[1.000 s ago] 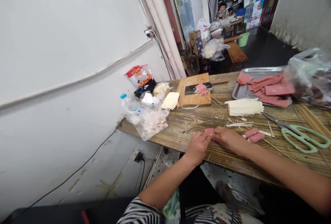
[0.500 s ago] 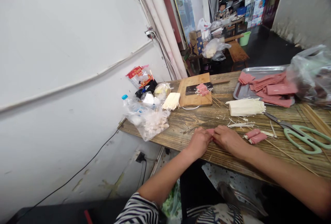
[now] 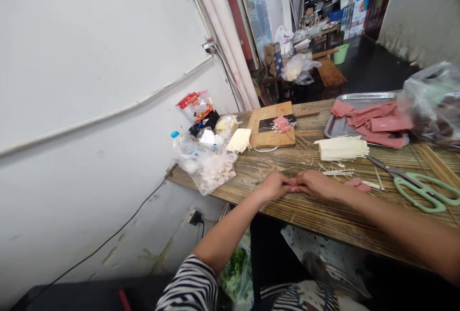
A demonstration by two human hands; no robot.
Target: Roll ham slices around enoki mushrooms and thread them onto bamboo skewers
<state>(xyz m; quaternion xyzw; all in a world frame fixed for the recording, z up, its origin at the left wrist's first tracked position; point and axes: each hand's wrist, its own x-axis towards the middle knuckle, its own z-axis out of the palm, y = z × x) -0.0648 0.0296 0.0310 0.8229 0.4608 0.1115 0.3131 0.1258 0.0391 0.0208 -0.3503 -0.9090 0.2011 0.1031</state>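
Note:
Both my hands lie on the wooden table [image 3: 273, 162] with fingertips meeting. My left hand [image 3: 273, 186] and my right hand [image 3: 314, 184] press together on a small pink meat roll [image 3: 292, 183], of which only a sliver shows between the fingers. Just right of my right hand lie finished pink rolls [image 3: 359, 185], partly hidden by my forearm. A bundle of white enoki stems [image 3: 341, 148] lies beyond my hands, with loose strands scattered near it.
A metal tray [image 3: 354, 97] of pink meat slices stands at the back right beside a plastic bag [image 3: 433, 102]. Green-handled scissors [image 3: 422, 187] lie at right. A cutting board [image 3: 270, 124] with more rolls, a second enoki bundle [image 3: 238, 140] and bags [image 3: 206, 165] crowd the left.
My hands have slid a little farther from me across the table, still pressed on the pink roll. The view shifted slightly, and my right forearm now covers more of the finished rolls.

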